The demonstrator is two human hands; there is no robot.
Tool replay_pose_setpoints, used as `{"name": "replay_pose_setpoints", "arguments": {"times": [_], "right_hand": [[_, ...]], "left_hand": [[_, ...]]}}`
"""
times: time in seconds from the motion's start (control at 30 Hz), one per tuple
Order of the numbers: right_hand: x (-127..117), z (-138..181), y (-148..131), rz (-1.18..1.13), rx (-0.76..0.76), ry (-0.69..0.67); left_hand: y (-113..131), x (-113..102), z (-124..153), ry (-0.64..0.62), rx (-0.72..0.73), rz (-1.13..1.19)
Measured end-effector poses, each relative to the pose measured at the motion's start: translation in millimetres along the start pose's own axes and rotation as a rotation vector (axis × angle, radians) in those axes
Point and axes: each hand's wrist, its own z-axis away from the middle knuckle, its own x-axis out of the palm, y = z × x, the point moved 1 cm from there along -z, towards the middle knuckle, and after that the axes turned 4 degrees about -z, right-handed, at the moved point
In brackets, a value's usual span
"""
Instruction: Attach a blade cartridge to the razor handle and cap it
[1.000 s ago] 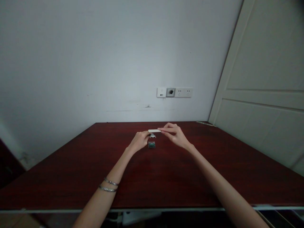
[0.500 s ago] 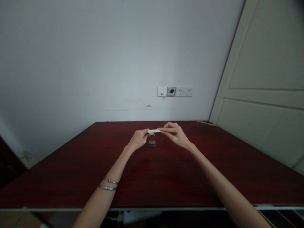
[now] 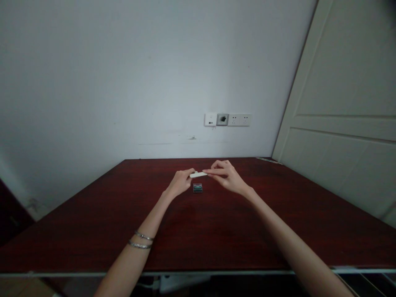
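Observation:
A slim white bar-shaped piece (image 3: pixel 198 175) is held between both hands above the table, seen nearly edge-on, so its kind is unclear. My left hand (image 3: pixel 182 181) pinches its left end between thumb and fingers. At the other end, the fingertips of my right hand (image 3: pixel 225 175) close on it, the remaining fingers curled. Just below, on the tabletop, lies a small clear box (image 3: pixel 197 188) with something teal and dark inside; neither hand touches it. Two silver bangles (image 3: pixel 140 240) circle my left forearm.
The dark red wooden table (image 3: pixel 123 214) reaches back to a pale wall (image 3: pixel 108 82) with sockets (image 3: pixel 239 120) on it. A cream panelled door (image 3: pixel 343 103) stands along the right side. Under the front edge, a white object (image 3: pixel 182 282) is partly visible.
The white piece has dropped slightly and tilted, its left end now lower. Small shiny bits seen beneath it before are no longer visible. The clear box has stayed put.

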Motion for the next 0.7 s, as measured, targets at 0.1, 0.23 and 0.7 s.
{"name": "replay_pose_setpoints", "arguments": {"times": [0.1, 0.23, 0.7], "right_hand": [[-1.6, 8.3, 11.0, -0.033, 0.042, 0.006], [-9.0, 23.1, 32.6, -0.121, 0.138, 0.064], [6.5, -7.3, 34.3, 0.104, 0.148, 0.041]], "left_hand": [[-2.2, 0.0, -0.1, 0.010, -0.023, 0.009], [-6.9, 7.8, -1.6, 0.045, -0.108, 0.159], [21.5, 31.1, -1.2, -0.196, -0.490, 1.023]]}}
